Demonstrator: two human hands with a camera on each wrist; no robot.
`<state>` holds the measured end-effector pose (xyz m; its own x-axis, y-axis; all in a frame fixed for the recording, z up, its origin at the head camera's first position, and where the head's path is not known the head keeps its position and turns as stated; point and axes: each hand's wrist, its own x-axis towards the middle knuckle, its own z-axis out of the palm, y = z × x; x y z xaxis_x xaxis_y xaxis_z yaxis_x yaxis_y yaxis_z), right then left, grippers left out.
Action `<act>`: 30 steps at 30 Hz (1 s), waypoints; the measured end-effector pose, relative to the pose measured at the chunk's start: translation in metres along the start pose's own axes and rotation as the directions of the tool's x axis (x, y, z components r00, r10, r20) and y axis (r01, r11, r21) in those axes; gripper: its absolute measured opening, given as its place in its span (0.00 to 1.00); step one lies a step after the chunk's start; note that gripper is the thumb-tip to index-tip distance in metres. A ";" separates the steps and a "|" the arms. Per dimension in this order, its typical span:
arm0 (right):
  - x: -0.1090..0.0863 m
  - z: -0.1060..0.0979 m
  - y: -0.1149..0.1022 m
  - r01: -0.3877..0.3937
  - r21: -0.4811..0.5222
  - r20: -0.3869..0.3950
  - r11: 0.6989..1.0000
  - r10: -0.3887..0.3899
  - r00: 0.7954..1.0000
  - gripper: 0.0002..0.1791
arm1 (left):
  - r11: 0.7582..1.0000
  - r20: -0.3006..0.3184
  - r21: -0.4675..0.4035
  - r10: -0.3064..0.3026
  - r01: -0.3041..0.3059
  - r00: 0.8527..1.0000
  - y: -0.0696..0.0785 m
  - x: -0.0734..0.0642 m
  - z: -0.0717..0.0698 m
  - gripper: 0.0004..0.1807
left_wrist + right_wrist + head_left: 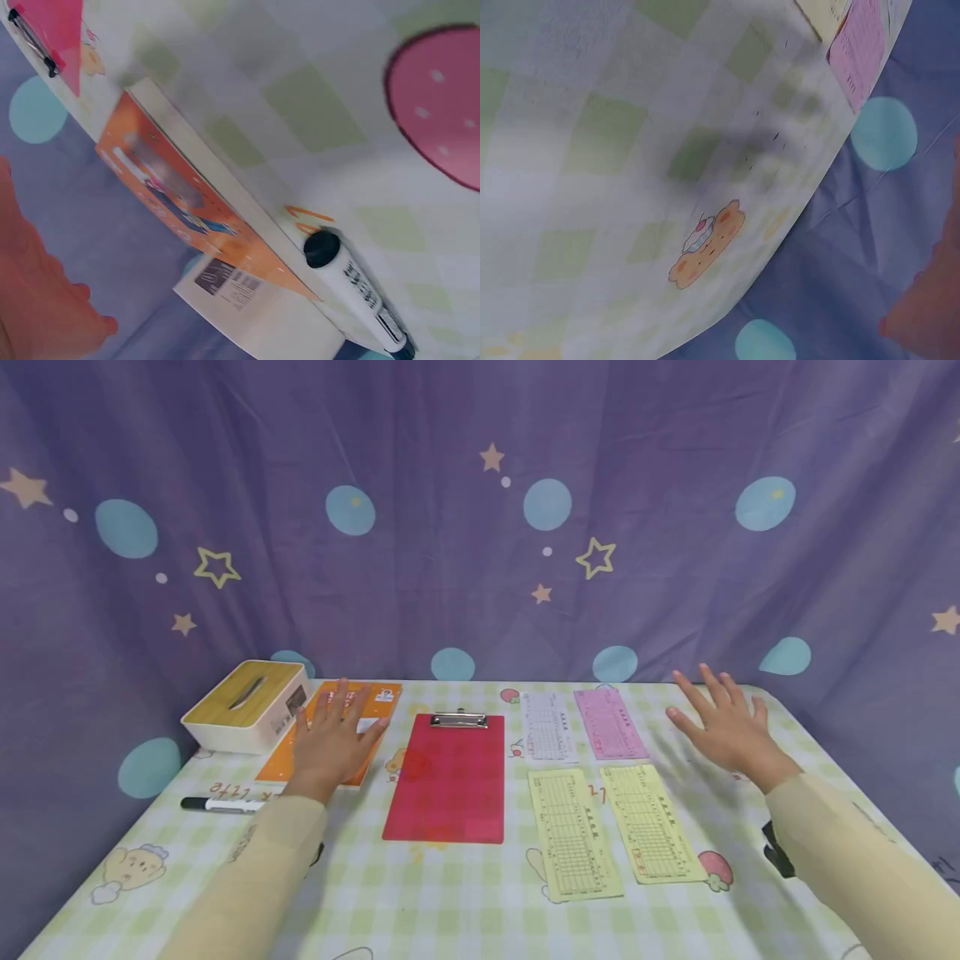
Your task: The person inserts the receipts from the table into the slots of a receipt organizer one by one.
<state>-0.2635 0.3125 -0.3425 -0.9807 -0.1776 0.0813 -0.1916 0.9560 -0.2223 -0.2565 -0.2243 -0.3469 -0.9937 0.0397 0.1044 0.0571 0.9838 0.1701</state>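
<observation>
Near left fingers (pixel 340 702) — orange book (pixel 180 196)

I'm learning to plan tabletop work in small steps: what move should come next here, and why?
Probably lower the right hand toward the pink slip. That hand is open and holds nothing, the pink slip looks like the paper nearest it, and the red clipboard shows no paper on it.

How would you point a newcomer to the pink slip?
On the checked tablecloth, find the red clipboard near the middle. To its right, beyond two yellow slips, lies the pink slip, with a whitish slip on its left. It is the only pink one of the four slips.
</observation>
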 end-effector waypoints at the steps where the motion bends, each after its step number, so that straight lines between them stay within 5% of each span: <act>1: 0.000 0.000 -0.002 0.015 -0.008 -0.014 1.000 -0.015 1.000 0.41 | 1.000 -0.009 -0.009 0.009 -0.009 1.000 0.002 0.001 0.000 0.41; 10: 0.000 0.002 -0.023 0.160 -0.045 -0.217 0.986 -0.166 0.962 0.37 | 0.999 -0.094 -0.047 0.024 -0.029 0.995 0.022 0.008 -0.004 0.41; 17: 0.002 0.005 -0.038 0.191 0.112 -0.274 0.975 -0.154 0.949 0.38 | 0.994 -0.181 -0.097 0.038 -0.057 0.983 0.035 0.010 0.001 0.35; 23: 0.004 0.008 -0.056 0.175 0.291 -0.259 0.941 -0.098 0.961 0.37 | 0.986 -0.246 -0.140 0.051 -0.088 0.968 0.039 0.015 0.012 0.31; 30: 0.003 0.018 -0.080 0.092 0.468 -0.134 0.879 -0.032 0.990 0.38 | 0.974 -0.206 -0.222 -0.001 -0.046 0.978 0.048 0.020 0.023 0.30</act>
<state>-0.2517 0.2316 -0.3423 -0.9601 -0.1749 0.2182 -0.2762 0.7144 -0.6429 -0.2757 -0.1720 -0.3594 -0.9526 0.0018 0.3043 0.1226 0.9175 0.3783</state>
